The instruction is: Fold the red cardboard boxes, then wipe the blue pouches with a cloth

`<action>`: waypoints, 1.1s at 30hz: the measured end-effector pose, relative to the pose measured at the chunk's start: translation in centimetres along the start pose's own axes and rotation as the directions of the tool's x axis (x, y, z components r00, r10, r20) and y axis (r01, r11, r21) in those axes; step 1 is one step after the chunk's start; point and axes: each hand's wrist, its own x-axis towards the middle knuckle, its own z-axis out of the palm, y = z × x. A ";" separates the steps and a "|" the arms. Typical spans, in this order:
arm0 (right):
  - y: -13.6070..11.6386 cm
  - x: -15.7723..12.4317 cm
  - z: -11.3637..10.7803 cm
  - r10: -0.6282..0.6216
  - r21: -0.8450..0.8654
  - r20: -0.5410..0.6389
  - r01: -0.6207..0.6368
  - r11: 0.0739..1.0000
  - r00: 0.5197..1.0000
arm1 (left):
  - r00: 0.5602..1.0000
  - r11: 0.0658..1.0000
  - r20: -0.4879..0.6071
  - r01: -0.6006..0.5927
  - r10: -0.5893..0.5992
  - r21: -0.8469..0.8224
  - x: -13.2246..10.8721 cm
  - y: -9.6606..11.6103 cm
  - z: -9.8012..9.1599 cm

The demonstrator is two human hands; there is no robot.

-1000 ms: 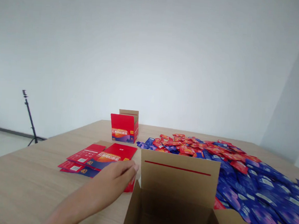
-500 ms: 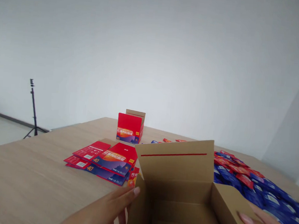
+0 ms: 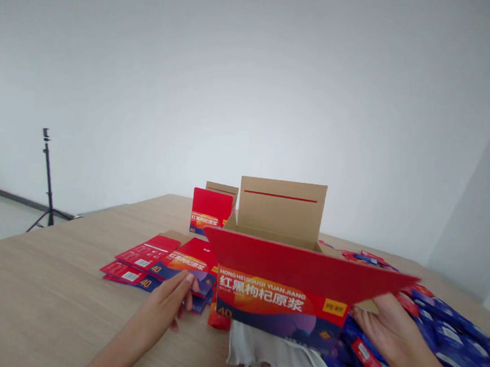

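An upright cardboard box (image 3: 278, 305) with its top flaps open stands in front of me, its printed red and blue side facing me and its brown inside partly showing. My right hand (image 3: 386, 325) holds the box at its right side; the front flap hides some of the fingers. My left hand (image 3: 172, 299) is off the box's left side, fingers loosely bent with nothing in them, near the flattened red and blue boxes (image 3: 150, 255). Below the box's front edge shows a crumpled pale grey piece (image 3: 274, 350), perhaps cloth.
Another open red box (image 3: 211, 209) stands farther back on the wooden table (image 3: 49, 304). Many blue and red pouches (image 3: 445, 329) are heaped at the right. A red pouch (image 3: 220, 316) lies left of the front box. A black tripod (image 3: 49, 179) stands by the wall.
The box has moved away from me and now shows its printed front and front flap. My left hand has come off its side; my right hand stays on it.
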 end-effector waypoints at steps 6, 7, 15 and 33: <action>0.1 6.9 5.4 0.085 0.213 0.037 -0.091 0.973 0.996 | 0.990 0.967 -0.090 -0.079 0.104 0.241 1.5 -2.7 -0.5; 0.4 8.0 6.0 0.083 0.220 0.048 -0.091 0.971 0.995 | 0.990 0.959 -0.096 -0.074 0.104 0.275 1.7 -3.2 -0.4; 4.9 14.9 12.1 0.095 0.291 0.142 -0.133 0.947 0.985 | 0.988 0.913 -0.120 -0.043 0.100 0.407 3.5 -6.4 0.5; 18.8 25.7 22.7 0.308 0.171 0.170 -0.336 0.926 0.936 | 0.837 0.767 -0.275 -0.237 0.473 0.597 6.0 -15.7 2.5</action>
